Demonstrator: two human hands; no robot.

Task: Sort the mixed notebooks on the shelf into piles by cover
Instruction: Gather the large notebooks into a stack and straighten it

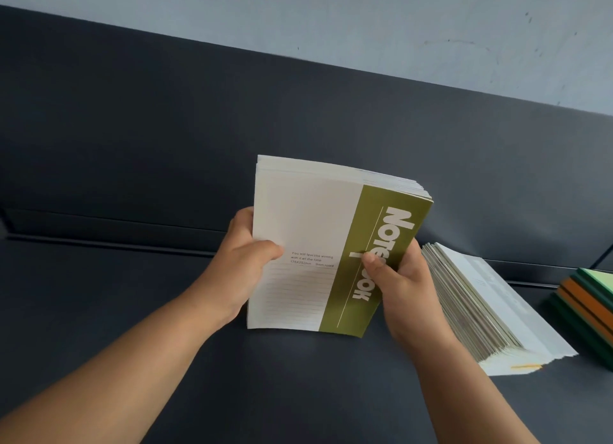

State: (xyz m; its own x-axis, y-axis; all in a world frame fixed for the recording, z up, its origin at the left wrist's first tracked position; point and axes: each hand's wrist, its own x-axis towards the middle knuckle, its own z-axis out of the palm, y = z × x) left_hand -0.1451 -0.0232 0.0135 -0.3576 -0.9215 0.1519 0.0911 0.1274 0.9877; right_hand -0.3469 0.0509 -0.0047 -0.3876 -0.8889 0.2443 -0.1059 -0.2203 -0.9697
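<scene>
Two-handed grip, left hand [247,257], right hand [403,277]: one notebook stack [308,224]; two piles [491,297] [583,302] beside.

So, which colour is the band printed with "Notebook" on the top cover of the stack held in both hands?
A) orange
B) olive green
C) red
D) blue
B: the stack of white paper notebooks carries an olive-green printed band under the thumb of the right hand.

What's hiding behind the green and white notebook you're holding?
Behind the olive-green-and-white paper notebook, a held stack of notebooks shows only white page edges. Their covers are hidden.
</scene>
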